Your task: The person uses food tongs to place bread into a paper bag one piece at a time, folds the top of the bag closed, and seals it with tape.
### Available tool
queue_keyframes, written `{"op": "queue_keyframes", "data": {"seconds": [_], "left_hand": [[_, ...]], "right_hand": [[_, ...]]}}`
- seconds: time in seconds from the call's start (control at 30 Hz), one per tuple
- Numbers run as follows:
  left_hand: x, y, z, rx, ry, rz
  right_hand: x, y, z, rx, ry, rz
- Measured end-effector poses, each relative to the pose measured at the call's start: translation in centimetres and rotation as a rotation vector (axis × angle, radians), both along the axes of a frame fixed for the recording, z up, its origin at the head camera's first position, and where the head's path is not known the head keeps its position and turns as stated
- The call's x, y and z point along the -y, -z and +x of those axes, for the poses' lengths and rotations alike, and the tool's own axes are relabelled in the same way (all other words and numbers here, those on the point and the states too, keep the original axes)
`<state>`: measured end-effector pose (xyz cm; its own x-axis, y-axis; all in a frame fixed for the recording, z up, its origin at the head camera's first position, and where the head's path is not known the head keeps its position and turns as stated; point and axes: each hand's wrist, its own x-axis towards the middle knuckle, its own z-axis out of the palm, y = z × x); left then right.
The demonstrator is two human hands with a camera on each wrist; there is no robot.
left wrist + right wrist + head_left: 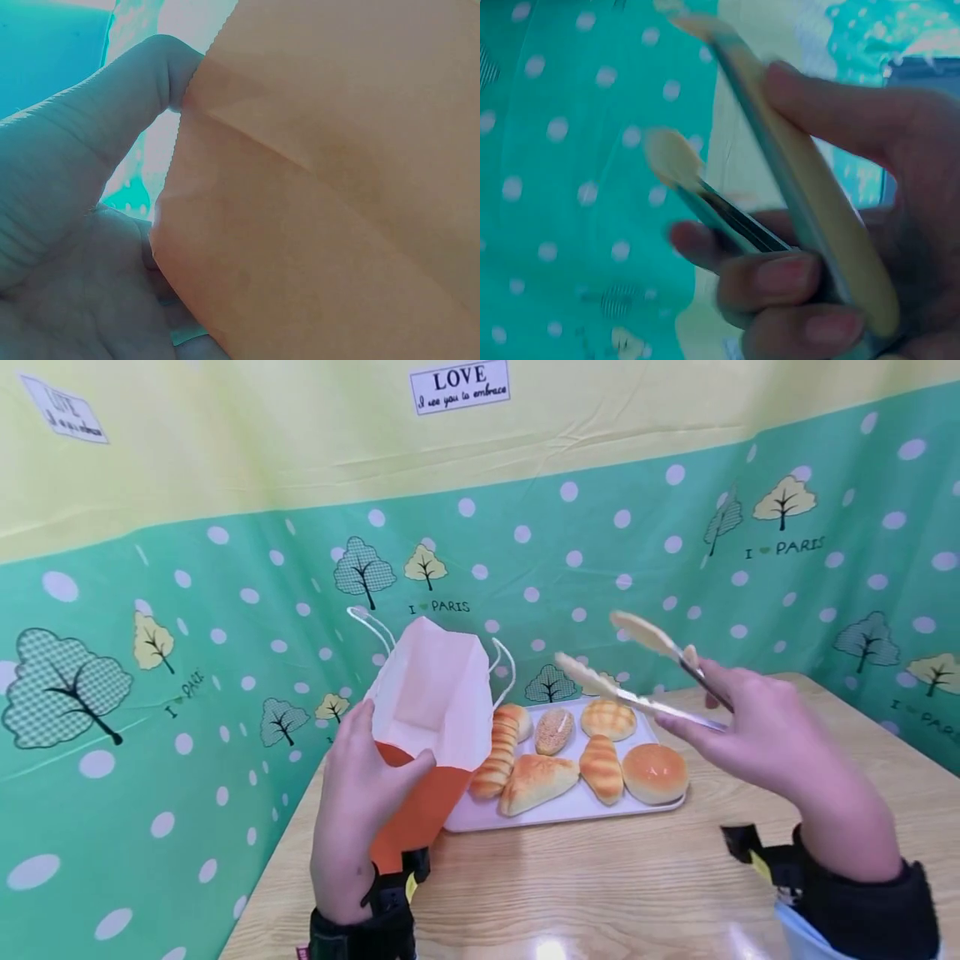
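Observation:
My left hand (360,789) grips an orange paper bag (420,810) by its side, thumb at the zigzag-cut rim in the left wrist view. The bag is tilted so its white inside shows, and white string handles (507,670) stick up from the mouth. My right hand (765,735) holds food tongs (637,697) with beige tips; the two arms are spread with nothing between them. Below and left of the tongs, several breads lie on a white tray (555,814), among them a round bun (655,772) and a triangular bread (538,783).
The tray rests on a wooden table (600,877). The bag overlaps the tray's left end. A green and yellow curtain (247,560) with dots and trees hangs behind the table and along its left side.

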<state>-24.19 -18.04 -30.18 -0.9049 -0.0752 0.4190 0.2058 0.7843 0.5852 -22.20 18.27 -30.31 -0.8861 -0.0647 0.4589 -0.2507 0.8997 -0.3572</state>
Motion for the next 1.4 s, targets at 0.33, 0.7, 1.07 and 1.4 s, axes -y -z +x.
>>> {"op": "queue_keyframes", "data": {"seconds": [0.33,0.7,1.07,1.4], "left_hand": [[0.2,-0.2,0.4,0.022,0.003,-0.001],[0.0,-0.1,0.4,-0.003,0.029,0.003],[-0.1,0.1,0.3,-0.002,0.051,-0.013],[-0.4,0.1,0.1,-0.024,0.079,-0.012]], "right_hand": [[-5.0,3.6,-2.8,0.533,-0.025,0.183],[-4.4,4.4,-4.0,0.658,0.023,0.142],[-6.3,4.4,-3.7,0.569,-0.069,0.192],[-1.4,0.5,-0.9,0.066,0.027,-0.034]]}}
